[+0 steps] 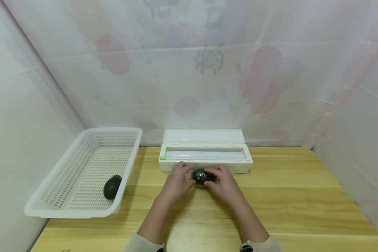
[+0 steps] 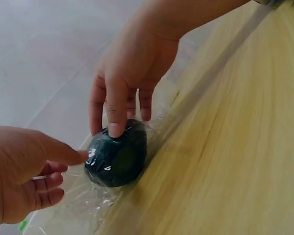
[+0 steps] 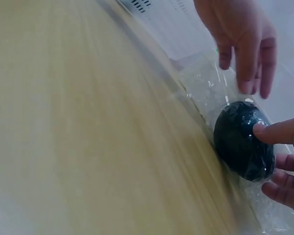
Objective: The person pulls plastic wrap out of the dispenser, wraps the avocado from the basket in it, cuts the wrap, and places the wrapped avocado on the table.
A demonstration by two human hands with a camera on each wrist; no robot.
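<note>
A dark green avocado [image 1: 200,176] lies on the table in front of a cling film dispenser, with clear cling film [image 3: 213,81] wrapped around it and spreading loosely at its sides. My right hand [image 1: 224,184] holds the avocado from the right, the thumb on its near side and the fingers around the far side. From the left, my left hand [image 1: 176,182] is close against it; in the left wrist view one outstretched digit reaches its wrapped surface, while the other fingers hang loosely beside it.
The white cling film dispenser [image 1: 204,166] stands against the back wall, its lid raised, a film roll inside and a green slider at its left end. On the left, a white plastic basket [image 1: 130,175] contains another avocado [image 1: 112,187]. Pale curtains enclose the wooden table.
</note>
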